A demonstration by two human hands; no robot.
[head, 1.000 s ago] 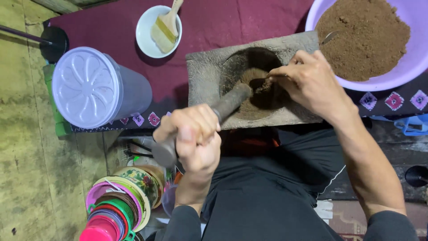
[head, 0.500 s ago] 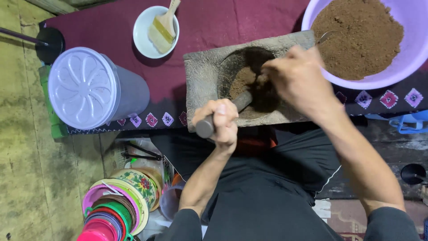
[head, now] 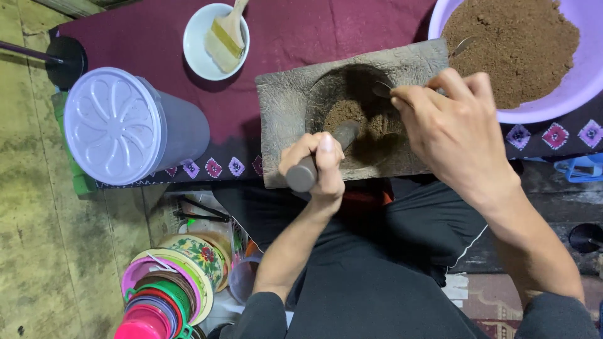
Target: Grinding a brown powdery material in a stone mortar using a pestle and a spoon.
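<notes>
The left hand [head: 317, 163] has slid up along the stone pestle [head: 323, 157], from well back near the lap to the edge of the stone mortar [head: 286, 107]; the pestle now lies tilted with its tip in the brown powder [head: 352, 116] (earlier it sat further right in the hollow); the right hand [head: 452, 125] has drawn back toward the mortar's right rim, uncovering the powder.

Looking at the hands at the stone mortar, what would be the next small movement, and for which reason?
Probably press the pestle down and grind. The left hand grips it with its tip in the hollow of the stone mortar, beside loose brown powder. The right hand holds a spoon at the hollow's edge, seemingly gathering powder toward the pestle.
</notes>
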